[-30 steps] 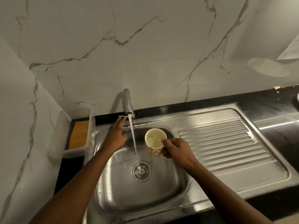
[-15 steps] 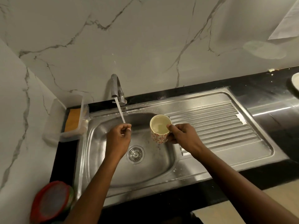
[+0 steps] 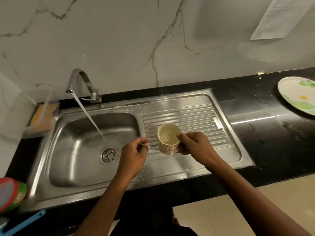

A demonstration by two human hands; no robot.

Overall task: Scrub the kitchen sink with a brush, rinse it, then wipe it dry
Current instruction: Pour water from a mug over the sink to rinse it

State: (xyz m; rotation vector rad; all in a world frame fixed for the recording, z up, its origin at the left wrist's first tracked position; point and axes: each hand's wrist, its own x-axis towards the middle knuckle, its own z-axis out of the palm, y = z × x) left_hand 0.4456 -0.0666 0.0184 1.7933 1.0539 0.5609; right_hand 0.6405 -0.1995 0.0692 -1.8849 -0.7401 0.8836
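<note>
two hands worked over the steel sink (image 3: 81,167): the right hand (image 3: 196,147) gripped a patterned mug (image 3: 166,149) above the draining board (image 3: 196,120), thumb over its rim; the left hand (image 3: 134,154) curled on nothing visible. the tap (image 3: 80,77) ran into the basin. the mug looked wet, slippery and breakable, safest held round its body.

The plate (image 3: 297,95) is being cropped by the right edge, the red-lidded container (image 3: 11,193) and the blue object (image 3: 23,222) by the left. The mug (image 3: 167,149) handle is being hidden by the right hand (image 3: 196,147). Anything within the left hand (image 3: 134,154) grip is being obscured; the paper (image 3: 281,17) print is being rendered illegible.
</note>
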